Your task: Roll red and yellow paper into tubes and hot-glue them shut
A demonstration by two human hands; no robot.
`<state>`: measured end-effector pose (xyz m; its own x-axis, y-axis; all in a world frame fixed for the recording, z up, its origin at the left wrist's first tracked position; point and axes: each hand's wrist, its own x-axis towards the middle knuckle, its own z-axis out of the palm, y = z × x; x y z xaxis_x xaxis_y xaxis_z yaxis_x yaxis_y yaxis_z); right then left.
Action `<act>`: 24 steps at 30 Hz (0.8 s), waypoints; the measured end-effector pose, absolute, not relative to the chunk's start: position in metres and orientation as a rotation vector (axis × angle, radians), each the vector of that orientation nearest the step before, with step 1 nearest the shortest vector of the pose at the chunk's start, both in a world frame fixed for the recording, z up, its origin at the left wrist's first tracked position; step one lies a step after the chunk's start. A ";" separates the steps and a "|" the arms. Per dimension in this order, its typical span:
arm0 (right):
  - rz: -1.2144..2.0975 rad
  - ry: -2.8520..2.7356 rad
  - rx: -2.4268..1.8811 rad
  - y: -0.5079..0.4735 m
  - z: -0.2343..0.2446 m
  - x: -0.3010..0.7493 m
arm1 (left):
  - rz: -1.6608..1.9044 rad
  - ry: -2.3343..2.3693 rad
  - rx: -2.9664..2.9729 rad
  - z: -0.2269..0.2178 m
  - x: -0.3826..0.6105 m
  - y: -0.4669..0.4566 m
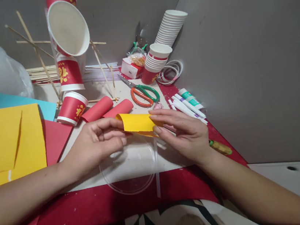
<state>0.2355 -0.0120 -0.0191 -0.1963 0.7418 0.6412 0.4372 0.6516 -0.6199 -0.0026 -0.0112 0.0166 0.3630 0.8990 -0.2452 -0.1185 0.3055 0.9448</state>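
Note:
A curled piece of yellow paper [138,122], bent into a loose tube with its lower edge open, is held up between my two hands. My right hand [184,130] grips its right end, thumb below and fingers on top. At the left end, my left hand [98,139] has its curled fingers against the paper, fingertips partly hidden by it. Below the hands is a clear round plastic lid or dish [131,188], with a clear flat strip [158,181] beside it. Just behind the yellow paper lie two red paper tubes [98,109].
Scissors [144,94] with orange and green handles lie behind. Red paper cups [69,73] stand stacked among wooden sticks [38,53]. More cups [156,58] lean back right. Yellow sheets [9,138] lie left; glue sticks [188,105] and a yellow-handled tool [221,147] lie right.

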 end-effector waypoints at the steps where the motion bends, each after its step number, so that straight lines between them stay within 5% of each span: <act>1: 0.403 -1.806 -0.948 -0.012 -0.018 0.236 | 0.832 0.980 1.062 0.016 -0.002 -0.011; 9: 0.681 -1.642 -1.068 -0.010 -0.011 0.236 | 0.878 1.065 1.113 0.016 -0.002 -0.004; 24: 0.452 -1.794 -1.000 -0.018 -0.012 0.236 | 0.846 1.141 0.867 0.017 0.003 0.001</act>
<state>0.2355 -0.0183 -0.0120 -0.1670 0.7970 0.5805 0.4265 0.5892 -0.6862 0.0028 0.0008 0.0172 0.2035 0.8967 -0.3932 -0.1161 0.4209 0.8997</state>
